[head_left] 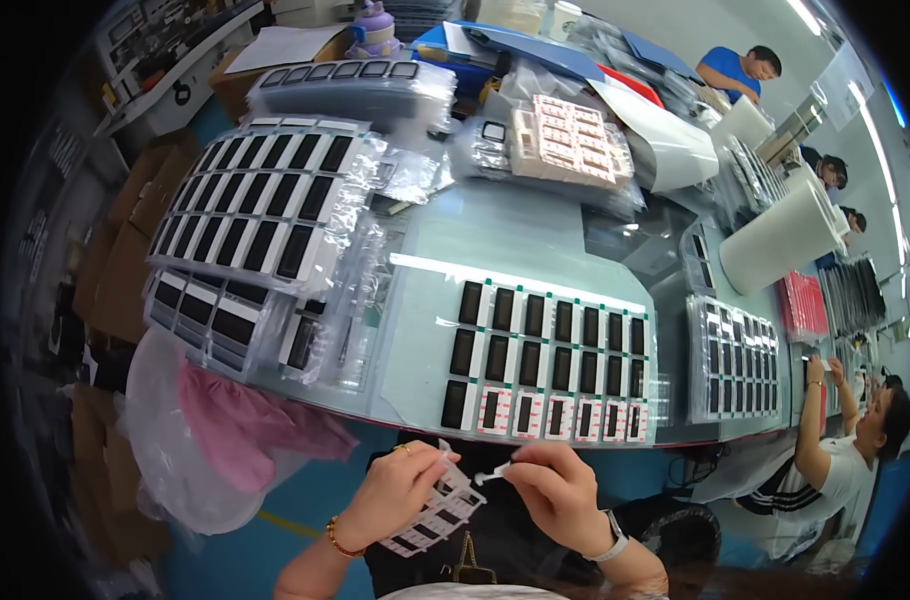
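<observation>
Both hands at 6 o'clock, a patterned sheet in one and a small white piece in the other.
The left hand grips the pink-and-white sheet by its upper end; the right hand pinches the white piece between fingertips, just beside the sheet. On the surface, dark panels stand in rows toward 4 o'clock, several in the nearest row bearing pink-and-white frames. A stack of panel trays lies at 10 o'clock.
</observation>
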The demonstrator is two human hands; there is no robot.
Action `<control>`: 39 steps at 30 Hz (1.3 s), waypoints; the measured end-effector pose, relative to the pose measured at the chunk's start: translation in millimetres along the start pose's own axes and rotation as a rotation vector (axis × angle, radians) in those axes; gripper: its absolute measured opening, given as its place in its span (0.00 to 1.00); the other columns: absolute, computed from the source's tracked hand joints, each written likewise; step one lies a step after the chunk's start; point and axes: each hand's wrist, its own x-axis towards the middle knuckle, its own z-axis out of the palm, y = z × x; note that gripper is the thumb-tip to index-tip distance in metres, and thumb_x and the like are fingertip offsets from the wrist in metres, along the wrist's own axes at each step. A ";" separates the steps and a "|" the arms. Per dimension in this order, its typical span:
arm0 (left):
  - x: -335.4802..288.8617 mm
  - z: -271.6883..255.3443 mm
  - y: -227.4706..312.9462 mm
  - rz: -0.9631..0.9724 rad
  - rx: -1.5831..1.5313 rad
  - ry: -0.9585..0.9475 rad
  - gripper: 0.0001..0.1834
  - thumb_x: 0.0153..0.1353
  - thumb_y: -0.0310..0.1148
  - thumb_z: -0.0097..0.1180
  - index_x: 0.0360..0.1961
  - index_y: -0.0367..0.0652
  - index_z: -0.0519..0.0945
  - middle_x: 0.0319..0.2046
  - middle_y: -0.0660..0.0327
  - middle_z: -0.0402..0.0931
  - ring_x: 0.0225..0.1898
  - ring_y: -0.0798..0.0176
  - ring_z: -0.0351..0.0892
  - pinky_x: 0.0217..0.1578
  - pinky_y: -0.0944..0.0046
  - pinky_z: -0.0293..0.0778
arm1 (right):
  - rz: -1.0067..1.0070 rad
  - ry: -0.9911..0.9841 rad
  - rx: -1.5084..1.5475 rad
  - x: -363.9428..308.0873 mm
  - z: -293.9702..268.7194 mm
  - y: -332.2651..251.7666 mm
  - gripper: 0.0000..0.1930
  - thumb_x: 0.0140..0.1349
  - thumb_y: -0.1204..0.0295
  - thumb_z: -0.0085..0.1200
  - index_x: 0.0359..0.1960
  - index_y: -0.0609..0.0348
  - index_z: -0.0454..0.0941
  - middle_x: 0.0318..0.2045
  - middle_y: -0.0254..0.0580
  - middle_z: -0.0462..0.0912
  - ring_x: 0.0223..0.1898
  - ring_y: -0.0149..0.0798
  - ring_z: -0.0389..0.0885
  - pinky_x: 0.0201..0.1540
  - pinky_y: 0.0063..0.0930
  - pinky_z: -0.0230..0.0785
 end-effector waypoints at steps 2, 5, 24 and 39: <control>-6.8 -6.1 -7.6 -0.047 0.009 0.025 0.08 0.66 0.27 0.59 0.43 0.39 0.86 0.37 0.55 0.84 0.36 0.51 0.84 0.41 0.57 0.78 | -0.002 0.113 0.164 2.7 4.7 -0.8 0.10 0.55 0.87 0.64 0.36 0.61 0.83 0.35 0.44 0.84 0.33 0.40 0.83 0.33 0.26 0.75; -9.8 -8.3 -13.8 0.030 0.114 0.070 0.06 0.66 0.28 0.60 0.41 0.42 0.86 0.42 0.56 0.85 0.37 0.53 0.85 0.39 0.58 0.79 | 0.165 0.137 0.328 18.1 12.7 14.8 0.06 0.62 0.85 0.61 0.39 0.65 0.80 0.32 0.42 0.83 0.31 0.36 0.84 0.32 0.25 0.76; 2.5 -7.6 -36.4 0.299 0.356 0.219 0.13 0.63 0.34 0.65 0.49 0.48 0.88 0.20 0.62 0.81 0.17 0.62 0.78 0.19 0.62 0.69 | 0.537 -0.033 0.640 52.1 57.1 38.9 0.04 0.74 0.77 0.53 0.44 0.66 0.75 0.26 0.37 0.82 0.24 0.26 0.82 0.26 0.18 0.79; 6.5 -5.2 -42.9 0.342 0.378 0.241 0.18 0.62 0.34 0.66 0.54 0.51 0.86 0.13 0.67 0.70 0.13 0.66 0.71 0.16 0.63 0.65 | 0.561 0.015 0.607 53.7 60.9 37.9 0.03 0.72 0.79 0.54 0.43 0.65 0.77 0.23 0.35 0.81 0.22 0.23 0.81 0.23 0.16 0.73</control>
